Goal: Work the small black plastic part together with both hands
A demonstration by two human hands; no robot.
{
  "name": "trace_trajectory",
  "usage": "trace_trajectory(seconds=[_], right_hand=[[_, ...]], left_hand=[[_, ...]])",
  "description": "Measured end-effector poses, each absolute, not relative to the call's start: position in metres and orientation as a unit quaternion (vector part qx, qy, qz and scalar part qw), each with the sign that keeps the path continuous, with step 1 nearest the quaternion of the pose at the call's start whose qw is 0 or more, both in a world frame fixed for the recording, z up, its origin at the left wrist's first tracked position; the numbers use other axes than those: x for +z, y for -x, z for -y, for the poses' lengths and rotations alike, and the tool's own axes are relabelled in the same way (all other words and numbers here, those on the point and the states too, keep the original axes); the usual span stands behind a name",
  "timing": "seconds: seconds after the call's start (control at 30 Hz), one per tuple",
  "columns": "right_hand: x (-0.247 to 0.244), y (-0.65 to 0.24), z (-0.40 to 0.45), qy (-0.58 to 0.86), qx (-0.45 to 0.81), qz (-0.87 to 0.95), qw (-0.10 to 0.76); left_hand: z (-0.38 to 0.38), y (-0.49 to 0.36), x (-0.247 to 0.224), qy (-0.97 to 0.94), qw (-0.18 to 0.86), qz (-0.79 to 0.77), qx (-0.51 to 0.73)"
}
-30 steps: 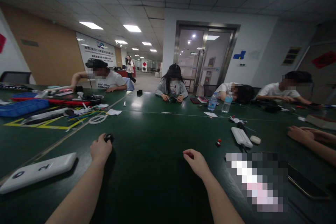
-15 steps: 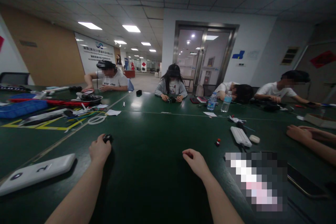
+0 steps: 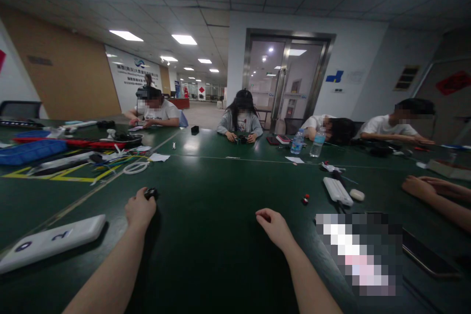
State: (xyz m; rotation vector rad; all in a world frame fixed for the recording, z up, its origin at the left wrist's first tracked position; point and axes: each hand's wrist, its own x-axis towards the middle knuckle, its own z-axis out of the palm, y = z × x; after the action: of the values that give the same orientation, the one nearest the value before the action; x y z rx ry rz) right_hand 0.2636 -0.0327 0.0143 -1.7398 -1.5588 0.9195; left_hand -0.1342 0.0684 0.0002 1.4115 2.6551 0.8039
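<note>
Green table [image 3: 206,191]: stretches out in front of you, under a tiled ceiling, with a glass door [image 3: 285,78] beyond its far side.
Left hand [image 3: 140,211]: your fingers are closed around a small black object [image 3: 151,193], down at the table.
Small black object: at your left fingertips, left of the middle, partly hidden by your grip.
Right hand [image 3: 274,228]: your fingers curl loosely inward over the table, right of the middle; you cannot tell from this view whether the fingertips meet the thumb.
Near left: a white device [image 3: 55,243] marked 2 lies beside your left forearm.
Right side: a small red-and-white item [image 3: 305,199] is the closest one to your right hand, with a white block [image 3: 337,191], a pale rounded case [image 3: 356,195] and a dark phone [image 3: 429,254] farther right.
Far left: a blue tray [image 3: 33,152] and a coiled white cable [image 3: 135,168].
Far right: two water bottles [image 3: 297,142] stand upright.
Across from you: a seated person [image 3: 241,120] has both hands at a dark item.
</note>
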Motion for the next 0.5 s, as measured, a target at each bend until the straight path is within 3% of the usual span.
trace_trajectory(seconds=[0.5], right_hand=[[0.0146, -0.2643, 0.0331, 0.659, 0.346, 0.592, 0.309]], left_hand=[[-0.0697, 0.1338, 0.0006, -0.443, 0.015, -0.853, 0.276]])
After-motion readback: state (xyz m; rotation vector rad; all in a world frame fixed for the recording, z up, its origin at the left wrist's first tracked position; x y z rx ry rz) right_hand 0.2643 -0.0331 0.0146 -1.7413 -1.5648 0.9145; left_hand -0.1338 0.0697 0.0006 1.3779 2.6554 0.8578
